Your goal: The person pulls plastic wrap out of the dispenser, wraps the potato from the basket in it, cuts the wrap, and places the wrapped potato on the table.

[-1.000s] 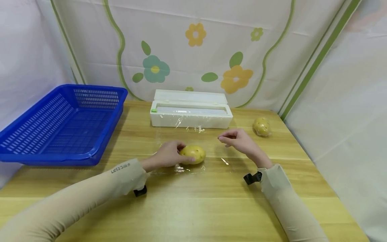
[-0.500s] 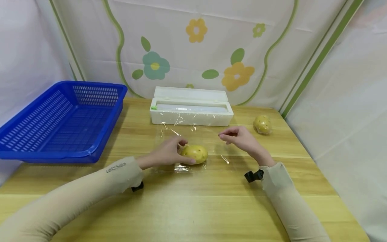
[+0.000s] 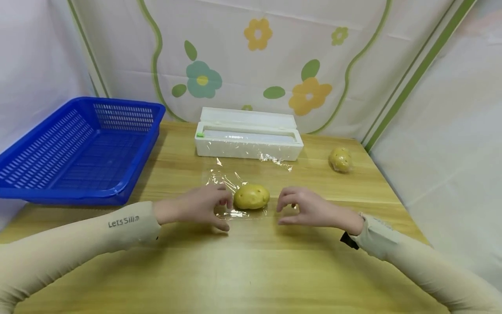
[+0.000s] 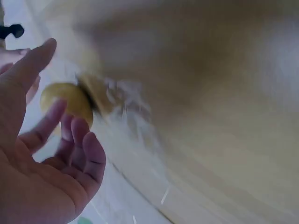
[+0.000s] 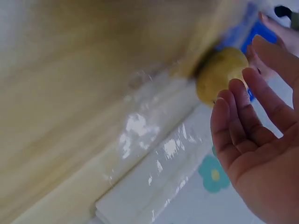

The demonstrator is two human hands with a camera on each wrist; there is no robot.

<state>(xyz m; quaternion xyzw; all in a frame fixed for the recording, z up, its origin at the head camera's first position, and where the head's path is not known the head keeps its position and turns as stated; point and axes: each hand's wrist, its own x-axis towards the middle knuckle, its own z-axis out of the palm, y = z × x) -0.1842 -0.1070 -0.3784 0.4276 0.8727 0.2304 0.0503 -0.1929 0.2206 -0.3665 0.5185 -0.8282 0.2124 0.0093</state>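
Note:
A yellow potato (image 3: 252, 196) lies on a sheet of clear cling film (image 3: 223, 176) spread over the wooden table. The film runs back to a long white dispenser box (image 3: 249, 149) whose lid stands raised. My left hand (image 3: 201, 205) is just left of the potato, fingers loosely bent and thumb apart, holding nothing. On the potato's other side my right hand (image 3: 307, 207) has its fingers relaxed and parted from the thumb, also without anything in it. Both wrist views show the potato (image 4: 67, 100) beyond the fingertips, apart from the hands.
A blue plastic basket (image 3: 117, 192) with slotted walls stands at the left. Towards the back right sits another potato (image 3: 340, 160), wrapped in film. A flower-patterned white curtain (image 3: 235, 61) hangs behind the table.
My left hand has let go of the potato and drawn back to the left. My right hand has come down nearer the front edge, level with the potato. The potato stays on the film.

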